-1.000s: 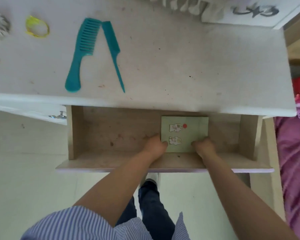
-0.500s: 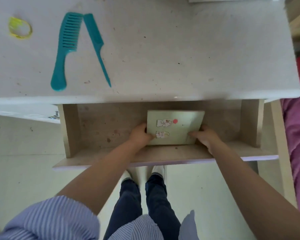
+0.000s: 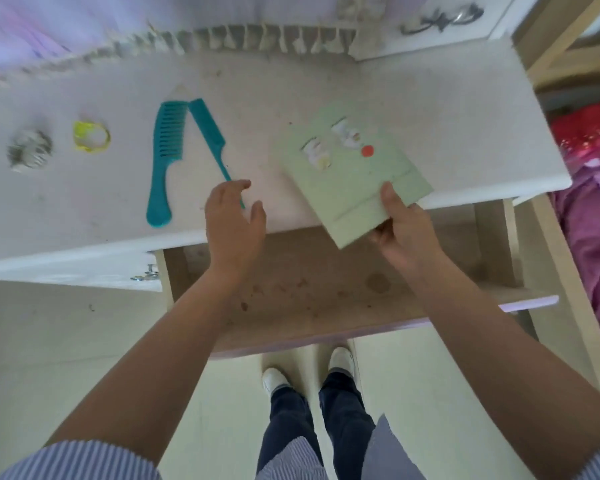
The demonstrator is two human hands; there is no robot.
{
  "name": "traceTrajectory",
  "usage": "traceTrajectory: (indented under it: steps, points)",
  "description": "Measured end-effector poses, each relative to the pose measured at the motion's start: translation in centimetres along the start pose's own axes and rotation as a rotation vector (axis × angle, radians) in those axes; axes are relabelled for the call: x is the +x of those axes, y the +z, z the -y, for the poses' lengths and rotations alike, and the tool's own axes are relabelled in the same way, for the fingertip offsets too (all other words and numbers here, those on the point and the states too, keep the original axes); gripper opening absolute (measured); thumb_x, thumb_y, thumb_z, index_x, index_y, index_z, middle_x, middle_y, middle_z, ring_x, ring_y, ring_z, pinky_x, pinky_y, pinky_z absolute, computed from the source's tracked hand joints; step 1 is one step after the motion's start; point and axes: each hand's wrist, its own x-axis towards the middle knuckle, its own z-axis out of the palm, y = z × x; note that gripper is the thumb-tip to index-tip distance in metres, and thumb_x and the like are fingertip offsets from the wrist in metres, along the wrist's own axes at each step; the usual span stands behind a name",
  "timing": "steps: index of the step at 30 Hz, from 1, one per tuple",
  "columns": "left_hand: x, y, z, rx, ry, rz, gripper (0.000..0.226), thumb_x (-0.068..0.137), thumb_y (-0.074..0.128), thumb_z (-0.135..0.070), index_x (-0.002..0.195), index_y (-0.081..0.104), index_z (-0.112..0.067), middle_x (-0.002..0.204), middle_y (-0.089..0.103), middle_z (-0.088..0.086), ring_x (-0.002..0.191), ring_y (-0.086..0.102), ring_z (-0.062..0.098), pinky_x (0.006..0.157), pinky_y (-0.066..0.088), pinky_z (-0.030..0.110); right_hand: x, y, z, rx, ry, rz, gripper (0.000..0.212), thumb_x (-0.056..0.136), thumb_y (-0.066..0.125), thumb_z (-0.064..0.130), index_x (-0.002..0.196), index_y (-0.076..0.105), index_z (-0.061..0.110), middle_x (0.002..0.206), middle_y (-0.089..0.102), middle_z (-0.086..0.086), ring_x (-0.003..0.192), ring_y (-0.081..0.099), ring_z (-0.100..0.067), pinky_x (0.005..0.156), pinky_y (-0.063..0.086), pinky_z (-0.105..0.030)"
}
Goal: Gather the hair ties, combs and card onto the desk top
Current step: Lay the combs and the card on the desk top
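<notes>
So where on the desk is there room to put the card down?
The widest bare patch of the desk is its right half, under and beyond the card held in the right hand. A smaller gap lies between the thin comb and the card. The left is crowded: grey tie, yellow tie, wide comb.

An open wooden drawer [image 3: 326, 292] juts out above white shoes [image 3: 342, 362], beside pink fabric [image 3: 593, 237].

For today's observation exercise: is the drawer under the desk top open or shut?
Open. The drawer is pulled out below the desk top, its bare wooden floor showing beneath both hands.
</notes>
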Motion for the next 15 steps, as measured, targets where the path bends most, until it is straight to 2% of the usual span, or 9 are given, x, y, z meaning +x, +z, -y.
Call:
traceTrajectory:
  steps: [2,3,6,9,11,13,14,15]
  points:
    - [0.6,0.3,0.8,0.192,0.0,0.073,0.038,0.091,0.051,-0.012,0.127,0.047,0.0,0.136,0.046,0.022,0.129,0.038,0.032,0.109,0.03,0.037,1.5,1.9,0.0,0.135,0.022,-0.065,0.02,0.098,0.045,0.014,0.083,0.057,0.019,0.074,0.07,0.002,0.067,0.067,-0.012,0.054,0.062,-0.029]
    - [1.1,0.3,1.2,0.286,0.022,0.129,0.04,0.093,0.048,-0.015,0.13,0.044,-0.001,0.14,0.042,0.022,0.132,0.035,0.032,0.111,0.029,0.039,2.2,2.6,-0.1,0.113,0.041,-0.08,0.019,0.098,0.047,0.015,0.081,0.056,0.018,0.073,0.069,-0.001,0.061,0.068,-0.014,0.055,0.062,-0.03]
    - [2.2,0.5,2.2,0.443,0.138,0.262,0.038,0.097,0.039,-0.017,0.131,0.042,-0.002,0.144,0.037,0.021,0.132,0.035,0.033,0.112,0.031,0.042,3.9,3.9,-0.4,-0.054,0.131,-0.101,0.026,0.098,0.047,0.024,0.076,0.052,0.013,0.065,0.066,-0.009,0.037,0.067,-0.015,0.04,0.058,-0.023]
    - [2.2,0.8,2.4,0.445,0.134,0.298,0.039,0.099,0.036,-0.015,0.136,0.037,-0.002,0.152,0.027,0.02,0.141,0.023,0.032,0.118,0.02,0.042,5.0,3.9,0.4,-0.351,0.241,-0.108,0.042,0.101,0.037,0.035,0.072,0.05,0.006,0.063,0.063,-0.012,0.043,0.065,-0.02,0.034,0.054,-0.019]
    - [2.0,0.7,2.6,0.432,0.139,0.305,0.04,0.098,0.036,-0.014,0.135,0.037,-0.001,0.153,0.024,0.02,0.142,0.02,0.032,0.118,0.018,0.043,4.9,3.3,1.0,-0.536,0.267,-0.071,0.043,0.1,0.037,0.031,0.07,0.052,0.005,0.044,0.068,-0.006,0.038,0.066,-0.017,0.032,0.053,-0.015]
    - [1.4,0.4,2.8,0.419,0.137,0.308,0.042,0.097,0.039,-0.016,0.136,0.035,0.001,0.153,0.021,0.023,0.142,0.017,0.034,0.118,0.016,0.045,4.3,1.8,0.6,-0.738,0.151,-0.074,0.036,0.098,0.042,0.025,0.074,0.056,0.003,0.037,0.066,0.001,0.037,0.065,-0.012,0.041,0.055,-0.016]
    - [0.8,0.2,2.9,0.422,0.141,0.308,0.046,0.097,0.041,-0.019,0.137,0.033,0.002,0.152,0.02,0.025,0.142,0.016,0.036,0.117,0.016,0.047,3.3,0.4,-0.1,-0.943,0.007,-0.06,0.029,0.097,0.047,0.024,0.081,0.06,0.002,0.047,0.069,0.001,0.048,0.066,-0.014,0.053,0.056,-0.022]
    - [0.0,0.0,3.2,0.431,0.172,0.312,0.051,0.096,0.044,-0.023,0.138,0.031,0.003,0.151,0.021,0.028,0.142,0.017,0.039,0.116,0.018,0.048,2.2,-1.5,-1.0,-1.193,-0.161,0.006,0.024,0.094,0.053,0.023,0.093,0.064,0.002,0.067,0.072,-0.003,0.066,0.067,-0.018,0.067,0.055,-0.029]
